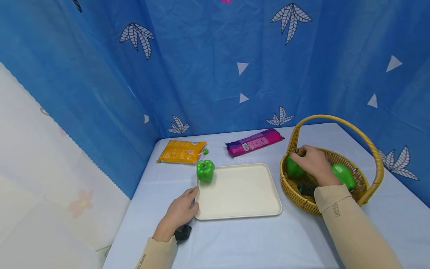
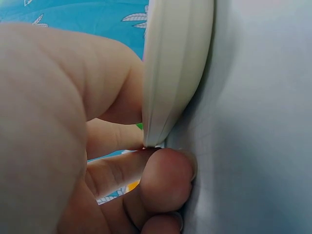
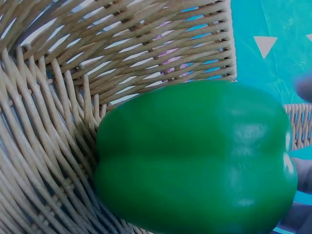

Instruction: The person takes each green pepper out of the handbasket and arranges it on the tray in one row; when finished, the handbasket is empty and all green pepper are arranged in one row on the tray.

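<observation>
My left hand [image 1: 181, 211] grips the left edge of a cream rectangular tray [image 1: 240, 194]. In the left wrist view the thumb lies against the tray's rim [image 2: 178, 63], with curled fingertips [image 2: 168, 180] low beside it at the table surface. A shiny green bell pepper [image 1: 205, 171] stands at the tray's back left corner. My right hand [image 1: 312, 162] is inside a wicker basket [image 1: 292, 194], its bent fingers at a second green bell pepper [image 3: 195, 156]. That pepper lies sideways near the woven wall in the right wrist view, fingertips at its right end.
A smooth oblong green item [image 1: 343, 176] lies on the basket's right side, under the tall arched handle [image 1: 364, 138]. Behind the tray are an orange packet [image 1: 181, 151], a small green ball on a white stick [image 1: 205, 151] and a purple-pink packet [image 1: 256, 142]. Blue curtain [image 1: 215, 74] hangs behind.
</observation>
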`<action>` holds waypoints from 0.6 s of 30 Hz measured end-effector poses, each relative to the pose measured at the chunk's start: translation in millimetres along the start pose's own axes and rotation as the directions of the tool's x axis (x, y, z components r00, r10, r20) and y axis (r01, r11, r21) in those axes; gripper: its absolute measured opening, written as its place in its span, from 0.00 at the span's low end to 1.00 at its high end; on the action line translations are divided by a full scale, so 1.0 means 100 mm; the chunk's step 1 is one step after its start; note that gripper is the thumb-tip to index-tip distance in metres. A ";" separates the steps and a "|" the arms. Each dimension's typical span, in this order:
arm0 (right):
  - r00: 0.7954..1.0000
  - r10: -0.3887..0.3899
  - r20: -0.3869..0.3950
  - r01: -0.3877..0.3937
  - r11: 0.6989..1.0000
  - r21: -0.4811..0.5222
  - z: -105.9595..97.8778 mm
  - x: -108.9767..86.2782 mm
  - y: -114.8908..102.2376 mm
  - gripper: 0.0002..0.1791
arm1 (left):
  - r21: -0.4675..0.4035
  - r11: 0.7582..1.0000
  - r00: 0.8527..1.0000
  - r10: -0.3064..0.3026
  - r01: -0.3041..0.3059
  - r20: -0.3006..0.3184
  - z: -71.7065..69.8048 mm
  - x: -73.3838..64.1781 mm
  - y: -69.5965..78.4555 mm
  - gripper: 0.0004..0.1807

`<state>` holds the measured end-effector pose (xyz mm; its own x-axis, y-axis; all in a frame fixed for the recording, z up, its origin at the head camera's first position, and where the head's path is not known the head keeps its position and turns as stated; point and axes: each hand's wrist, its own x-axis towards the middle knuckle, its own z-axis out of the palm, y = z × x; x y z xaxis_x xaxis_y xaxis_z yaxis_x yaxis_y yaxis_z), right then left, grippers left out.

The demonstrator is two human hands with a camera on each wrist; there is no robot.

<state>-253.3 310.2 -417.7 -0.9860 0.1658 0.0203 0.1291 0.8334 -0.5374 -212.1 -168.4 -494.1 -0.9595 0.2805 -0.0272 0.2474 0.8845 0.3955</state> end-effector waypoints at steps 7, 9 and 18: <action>0.999 -0.004 0.047 0.004 1.000 -0.002 0.01 0.01 0.02 0.38 | 0.000 1.000 1.000 0.002 -0.002 -0.001 0.01 0.00 0.00 0.34; 0.999 -0.004 0.042 0.004 1.000 0.001 0.01 0.02 0.02 0.36 | 0.001 1.000 1.000 0.002 -0.002 -0.001 0.00 0.00 0.00 0.34; 1.000 -0.009 0.017 0.009 1.000 -0.002 0.00 0.01 0.04 0.36 | 0.001 1.000 1.000 0.001 -0.001 -0.001 0.00 -0.01 0.02 0.34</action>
<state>-253.8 313.3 -419.8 -0.9887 0.1493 0.0102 0.1206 0.8356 -0.5359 -210.7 -167.5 -493.1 -0.9594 0.2809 -0.0261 0.2483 0.8848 0.3942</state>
